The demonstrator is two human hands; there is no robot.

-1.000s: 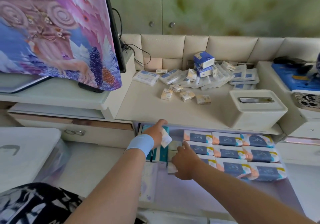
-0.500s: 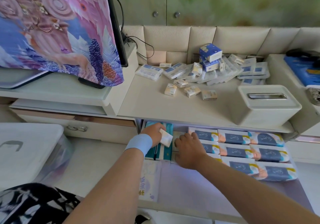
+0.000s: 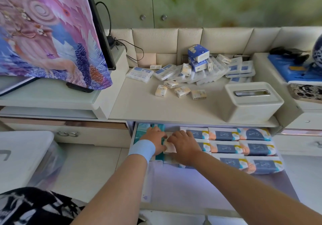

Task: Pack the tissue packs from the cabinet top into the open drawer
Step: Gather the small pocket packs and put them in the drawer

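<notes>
Far to the left of both hands a tilted screen draped in a purple and pink patterned cloth [image 3: 50, 31] plays no part here. The left hand [image 3: 154, 140], a pale blue band at its wrist, lies low in the open drawer [image 3: 200, 190], fingers curled onto a small pale tissue pack [image 3: 169, 147], bracing its near side against the upright teal packs [image 3: 157, 129] just behind, probably so the row stays tight. The right hand [image 3: 184, 146] meets it from the other side, fingers bent over the same small pack, pressing it into the gap; both hands grip it together. To the right of the hands, rows of flat peach and navy tissue packs [image 3: 242, 148] already fill the drawer's back half, leaving the front bare. Up beyond the hands, on the cream cabinet top [image 3: 139, 106], a loose heap of small white and blue tissue packs [image 3: 191, 71] waits to be packed, with a cream tissue box [image 3: 252, 101] to its right. Plenty of work remains, I'd say.
</notes>
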